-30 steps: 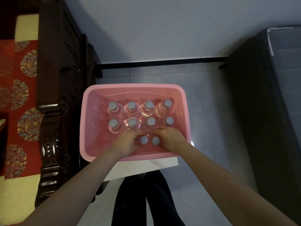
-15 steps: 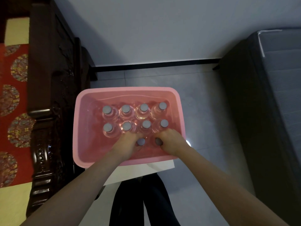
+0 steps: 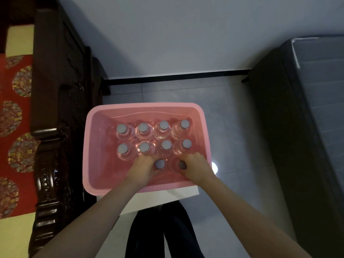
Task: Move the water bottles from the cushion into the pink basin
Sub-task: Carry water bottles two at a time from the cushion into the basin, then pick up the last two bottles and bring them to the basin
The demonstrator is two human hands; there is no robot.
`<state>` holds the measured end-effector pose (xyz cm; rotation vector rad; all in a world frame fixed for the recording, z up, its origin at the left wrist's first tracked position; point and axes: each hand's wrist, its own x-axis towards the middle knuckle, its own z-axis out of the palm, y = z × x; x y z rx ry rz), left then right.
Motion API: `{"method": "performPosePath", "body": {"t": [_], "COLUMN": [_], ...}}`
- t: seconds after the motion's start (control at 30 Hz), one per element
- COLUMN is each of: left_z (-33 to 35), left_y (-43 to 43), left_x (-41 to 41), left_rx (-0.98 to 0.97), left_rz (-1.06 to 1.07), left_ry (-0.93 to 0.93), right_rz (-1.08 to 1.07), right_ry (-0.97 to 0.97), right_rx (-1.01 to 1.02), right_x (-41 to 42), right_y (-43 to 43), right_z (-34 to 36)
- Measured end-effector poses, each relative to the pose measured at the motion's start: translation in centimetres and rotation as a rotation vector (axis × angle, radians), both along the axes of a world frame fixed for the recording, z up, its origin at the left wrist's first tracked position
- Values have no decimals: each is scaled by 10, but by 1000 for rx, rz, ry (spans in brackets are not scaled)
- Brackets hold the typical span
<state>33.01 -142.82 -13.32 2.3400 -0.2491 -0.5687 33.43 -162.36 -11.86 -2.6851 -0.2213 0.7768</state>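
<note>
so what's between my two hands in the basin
Only bottles, in the head view: the left hand holds the left bottle, the right hand the right bottle, side by side.

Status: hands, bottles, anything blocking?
Left hand grips one bottle, right hand grips its neighbour, both inside pink basin. Eight other bottles upright behind them. Nothing blocking.

We see a dark carved wooden frame (image 3: 54,112) at left, a white wall (image 3: 167,34) with black skirting (image 3: 176,77) ahead, a grey tiled floor (image 3: 232,112), and a dark bed (image 3: 307,118) at right.
</note>
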Motion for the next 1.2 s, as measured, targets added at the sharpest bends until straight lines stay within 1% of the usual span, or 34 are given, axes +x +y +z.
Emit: {"method": "performPosePath", "body": {"t": [0.13, 0.27, 0.33, 0.43, 0.47, 0.53, 0.6, 0.67, 0.77, 0.83, 0.9, 1.03, 1.2], "left_z": [-4, 5, 19, 54, 71, 106, 144, 182, 228, 252, 275, 316, 363], "left_y": [0, 7, 16, 31, 36, 47, 62, 82, 119, 145, 174, 229, 305], "left_x": [2, 10, 18, 37, 43, 54, 56, 49, 22, 0, -31, -99, -214], "left_rx": [-17, -33, -57, -162, -202, -213, -205, -229, -227, -184, -131, -68, 64], "left_rz": [10, -10, 20, 140, 190, 304, 460, 594, 716, 778, 835, 936, 1112], "left_ry": [42, 182, 214, 182, 134, -29, -216, -356, -537, -646, -723, -806, -944], "right_rz": [-52, -83, -117, -236, -267, -271, -204, -125, -2, 59, 132, 267, 442], "right_ry": [41, 153, 113, -91, -159, -269, -365, -479, -629, -687, -733, -796, -892], "right_rx": [-19, 73, 87, 109, 120, 156, 208, 244, 276, 299, 333, 413, 542], "right_x": [0, 13, 21, 35, 41, 57, 73, 88, 97, 98, 91, 62, -1], "right_y": [4, -6, -15, -26, -27, -25, -15, 3, 39, 65, 96, 161, 269], "right_z": [1, 21, 40, 69, 80, 100, 125, 152, 192, 215, 238, 280, 332]}}
